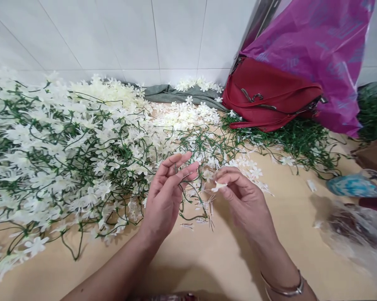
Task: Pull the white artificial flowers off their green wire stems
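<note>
My left hand has its thumb against the fingers, holding a thin green artificial stem that curves out to the right; part of it is hidden by the fingers. A small white artificial flower is pinched between the thumb and fingers of my right hand, a short way right of the left fingertips. Beneath both hands lie loose green stems and thin white stamens. To the left spreads a large heap of white flowers on green stems.
Loose white blossoms lie behind my hands, near a grey-green cloth along the tiled wall. A red bag and a purple plastic bag stand back right. Clear plastic wrapping and a blue patterned item are at right.
</note>
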Demonstrator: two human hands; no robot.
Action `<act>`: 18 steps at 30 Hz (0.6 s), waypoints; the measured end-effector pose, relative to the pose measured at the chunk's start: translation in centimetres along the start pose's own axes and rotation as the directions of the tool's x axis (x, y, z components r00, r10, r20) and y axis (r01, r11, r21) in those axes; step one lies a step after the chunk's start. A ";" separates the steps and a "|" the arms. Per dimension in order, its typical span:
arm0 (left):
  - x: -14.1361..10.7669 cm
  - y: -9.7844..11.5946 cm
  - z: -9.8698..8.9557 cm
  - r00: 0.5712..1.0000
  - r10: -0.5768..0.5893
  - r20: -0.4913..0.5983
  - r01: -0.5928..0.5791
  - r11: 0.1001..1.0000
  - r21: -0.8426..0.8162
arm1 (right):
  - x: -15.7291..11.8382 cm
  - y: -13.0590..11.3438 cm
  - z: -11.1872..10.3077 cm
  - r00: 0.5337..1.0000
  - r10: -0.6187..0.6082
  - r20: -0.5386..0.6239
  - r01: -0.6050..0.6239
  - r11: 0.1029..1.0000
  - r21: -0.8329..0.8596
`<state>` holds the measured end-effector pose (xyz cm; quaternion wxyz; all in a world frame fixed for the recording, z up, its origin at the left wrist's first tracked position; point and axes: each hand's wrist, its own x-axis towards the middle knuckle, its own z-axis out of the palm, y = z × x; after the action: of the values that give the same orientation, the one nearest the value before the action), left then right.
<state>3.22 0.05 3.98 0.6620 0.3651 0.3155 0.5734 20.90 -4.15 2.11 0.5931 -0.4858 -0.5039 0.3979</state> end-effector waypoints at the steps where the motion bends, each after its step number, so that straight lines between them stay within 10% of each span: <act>1: 0.0 0.1 0.1 1.000 -0.003 -0.004 0.003 1.000 -0.013 | 0.1 0.0 -0.1 0.997 0.009 0.079 -0.012 0.999 0.042; 10: -0.8 -0.9 0.4 0.995 -0.022 0.102 0.025 0.999 -0.027 | 0.1 -0.1 0.3 0.979 0.157 0.133 -0.179 0.968 0.175; 18: -1.4 -1.9 -0.4 0.978 -0.037 0.207 -0.030 0.949 0.315 | 0.1 -0.3 0.5 0.979 0.175 0.102 -0.195 0.950 0.243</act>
<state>3.65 -1.41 2.17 0.6257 0.5245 0.3320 0.4724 20.38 -4.03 2.45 0.5894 -0.4356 -0.4249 0.5314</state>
